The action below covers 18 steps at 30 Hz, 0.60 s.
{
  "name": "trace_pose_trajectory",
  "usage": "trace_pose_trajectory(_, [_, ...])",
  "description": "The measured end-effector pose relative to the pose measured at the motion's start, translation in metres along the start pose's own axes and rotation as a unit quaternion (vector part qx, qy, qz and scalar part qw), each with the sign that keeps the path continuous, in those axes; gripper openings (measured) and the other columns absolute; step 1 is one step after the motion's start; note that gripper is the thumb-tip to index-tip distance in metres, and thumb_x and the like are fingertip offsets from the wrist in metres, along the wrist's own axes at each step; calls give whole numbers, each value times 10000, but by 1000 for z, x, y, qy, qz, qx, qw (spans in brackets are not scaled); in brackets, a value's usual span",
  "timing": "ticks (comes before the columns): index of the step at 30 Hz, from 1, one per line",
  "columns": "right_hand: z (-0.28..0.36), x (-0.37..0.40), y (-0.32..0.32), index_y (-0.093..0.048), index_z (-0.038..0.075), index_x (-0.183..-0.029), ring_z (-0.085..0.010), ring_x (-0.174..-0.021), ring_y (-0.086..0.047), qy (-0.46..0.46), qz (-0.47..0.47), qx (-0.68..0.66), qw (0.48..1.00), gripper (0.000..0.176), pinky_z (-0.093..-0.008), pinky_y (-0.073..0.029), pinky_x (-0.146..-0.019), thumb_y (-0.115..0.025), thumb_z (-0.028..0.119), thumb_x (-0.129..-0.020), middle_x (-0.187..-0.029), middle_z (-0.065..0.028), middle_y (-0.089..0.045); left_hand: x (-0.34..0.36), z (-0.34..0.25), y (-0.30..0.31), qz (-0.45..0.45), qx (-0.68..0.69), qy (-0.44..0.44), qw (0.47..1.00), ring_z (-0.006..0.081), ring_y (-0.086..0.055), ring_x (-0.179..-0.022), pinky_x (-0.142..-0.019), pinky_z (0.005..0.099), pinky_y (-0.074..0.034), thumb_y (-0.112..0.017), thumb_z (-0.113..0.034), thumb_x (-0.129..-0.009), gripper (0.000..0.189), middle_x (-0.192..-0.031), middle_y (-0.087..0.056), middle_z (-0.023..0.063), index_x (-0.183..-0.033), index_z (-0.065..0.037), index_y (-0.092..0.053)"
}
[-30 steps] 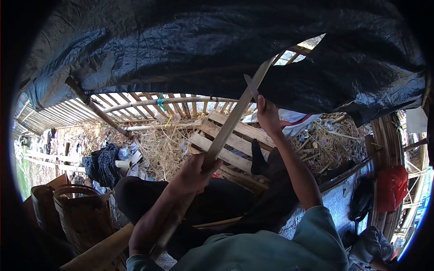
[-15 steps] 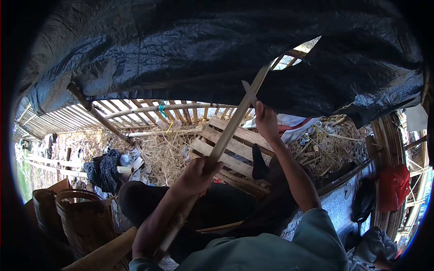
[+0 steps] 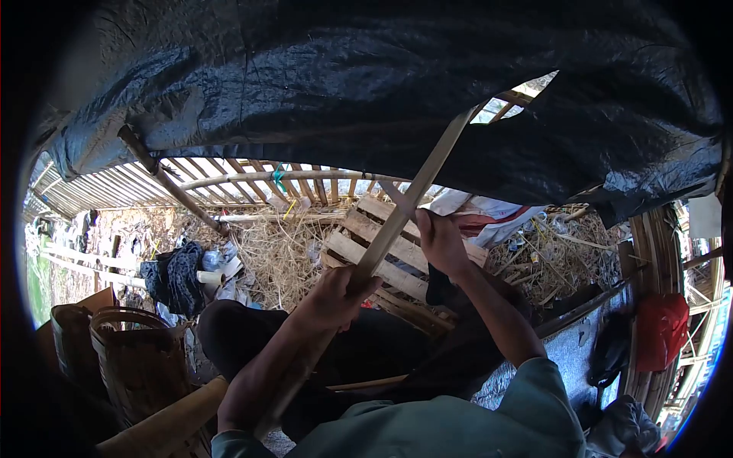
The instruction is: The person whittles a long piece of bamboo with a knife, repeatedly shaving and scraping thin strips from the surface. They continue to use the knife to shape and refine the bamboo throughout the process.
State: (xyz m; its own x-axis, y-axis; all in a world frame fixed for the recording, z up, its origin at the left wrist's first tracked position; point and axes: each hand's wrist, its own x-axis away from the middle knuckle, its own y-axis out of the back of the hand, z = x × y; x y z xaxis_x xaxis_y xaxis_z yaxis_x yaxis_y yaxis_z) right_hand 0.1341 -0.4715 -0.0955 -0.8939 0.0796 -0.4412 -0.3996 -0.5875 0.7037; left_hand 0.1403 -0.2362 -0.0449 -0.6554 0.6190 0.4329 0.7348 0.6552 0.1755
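A long pale bamboo strip (image 3: 433,164) runs slantwise from beneath my left forearm up toward the dark plastic sheet. My left hand (image 3: 334,296) is wrapped round its lower half. Farther up, my right hand (image 3: 443,243) is closed on a knife (image 3: 399,198), its handle hidden in the fingers. The blade lies across the strip, its tip sticking out past the left edge. Below both hands are my legs in dark trousers.
Black plastic sheeting (image 3: 343,91) hangs across the top, torn at upper right. Wooden slats (image 3: 389,248) lie amid straw ahead. Woven baskets (image 3: 141,366) and a bamboo pole (image 3: 168,424) stand at lower left. A red bag (image 3: 661,332) hangs at right.
My right hand and the knife have slid down along the bamboo strip, nearer to my left hand. The left hand keeps its grip in about the same place.
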Motion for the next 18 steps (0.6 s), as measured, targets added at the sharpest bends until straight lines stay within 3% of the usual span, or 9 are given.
trace_pose_trajectory(2, [13, 8, -4, -585, -30, -837, -429, -740, -565, 29, 13, -59, 998, 249, -449, -430, -658, -473, 169, -936, -718, -224, -574, -1, 0, 0, 8, -4, 18, 1000, 124, -525, -363, -325, 265, -411, -570, -325, -911, 370, -473, -504, 44, -844, 37, -526])
trace_pose_trajectory(4, [8, -5, 7, -584, -26, -838, -417, -672, -557, -10, 38, -19, 999, 236, -438, -427, -624, -479, 162, -936, -654, -206, -551, 2, -6, -1, 6, 3, 21, 1000, 106, -502, -353, -317, 255, -388, -565, -293, -917, 331, -476, -497, 27, -875, 33, -529])
trace_pose_trajectory(5, [2, -15, 11, -581, -17, -833, -390, -593, -545, -55, 7, -24, 998, 243, -423, -424, -580, -478, 174, -941, -602, -185, -526, 3, -9, 0, 4, 5, 22, 1000, 98, -490, -349, -312, 250, -376, -563, -277, -920, 312, -478, -493, 19, -891, 31, -530])
trace_pose_trajectory(6, [-4, -25, 17, -599, 29, -844, -392, -587, -582, -74, -5, 4, 997, 235, -442, -468, -549, -478, 203, -944, -633, -177, -588, 2, -9, 1, 7, 2, 22, 1000, 106, -505, -358, -320, 253, -391, -565, -294, -917, 331, -483, -500, 28, -875, 33, -529])
trace_pose_trajectory(8, [-24, -34, 17, -598, 33, -829, -383, -554, -581, -65, -48, 57, 995, 236, -420, -450, -475, -484, 206, -943, -599, -178, -577, 1, -8, 0, 11, -1, 22, 1000, 123, -534, -377, -337, 261, -420, -568, -327, -912, 372, -495, -515, 47, -842, 35, -525])
trace_pose_trajectory(11, [-12, -35, 20, -602, 22, -836, -387, -620, -595, -124, -8, 30, 992, 227, -434, -470, -556, -475, 179, -939, -647, -190, -591, 0, -8, 1, 8, 2, 19, 1000, 124, -538, -383, -339, 261, -421, -571, -328, -910, 367, -506, -522, 49, -850, 32, -527])
trace_pose_trajectory(16, [31, 13, -4, -598, 0, -842, -407, -682, -579, 58, 24, -34, 997, 198, -455, -435, -613, -480, 136, -924, -687, -212, -575, 0, -9, 5, 11, -7, 20, 1000, 127, -541, -380, -339, 259, -424, -579, -323, -906, 360, -508, -526, 51, -873, 33, -535])
trace_pose_trajectory(18, [32, 11, -1, -585, 2, -806, -402, -658, -576, -14, 58, -44, 997, 220, -448, -425, -589, -470, 141, -933, -692, -206, -577, 2, -8, 5, 12, 3, 27, 1000, 121, -535, -377, -338, 255, -417, -582, -307, -904, 342, -506, -527, 48, -890, 32, -537])
